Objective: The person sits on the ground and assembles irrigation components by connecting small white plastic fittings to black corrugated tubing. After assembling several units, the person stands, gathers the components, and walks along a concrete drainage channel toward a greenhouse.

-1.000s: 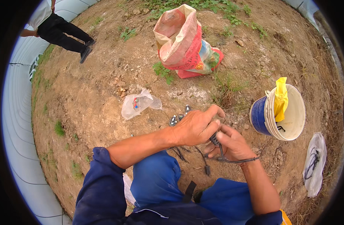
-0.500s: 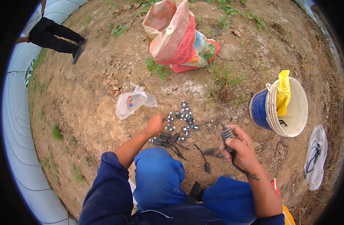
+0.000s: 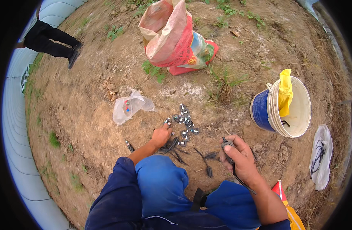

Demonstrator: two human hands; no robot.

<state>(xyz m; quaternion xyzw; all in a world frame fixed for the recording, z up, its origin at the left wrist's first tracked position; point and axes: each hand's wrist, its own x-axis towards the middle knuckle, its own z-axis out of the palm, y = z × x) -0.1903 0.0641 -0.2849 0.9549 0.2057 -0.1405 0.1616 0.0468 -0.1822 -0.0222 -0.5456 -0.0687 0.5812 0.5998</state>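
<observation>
My right hand (image 3: 239, 155) is closed round a ribbed dark-grey piece (image 3: 226, 143). A thin black tube (image 3: 243, 184) trails from the hand toward the wrist. My left hand (image 3: 161, 135) reaches down at the left edge of a pile of small black-and-white fittings (image 3: 185, 120). Its fingers look apart and touch the fittings; the fingertips are partly hidden. Beside that hand lie ribbed black pieces with thin tubes (image 3: 170, 145), partly covered by it. Another ribbed piece with a pale tip (image 3: 130, 146) rests left of my forearm. Two more ribbed pieces (image 3: 209, 163) lie between my hands.
A clear plastic bag (image 3: 135, 105) with small coloured bits lies beyond my left hand. A large red-and-white sack (image 3: 170, 46) stands farther off. To the right are a blue-and-white bucket (image 3: 264, 111) and a plastic bag with black tubing (image 3: 320, 161). A person (image 3: 49, 38) stands at far left.
My left hand has shifted down over the near-left edge of the fittings. The ribbed piece left of my forearm now shows more fully. My right hand has turned the piece it holds slightly.
</observation>
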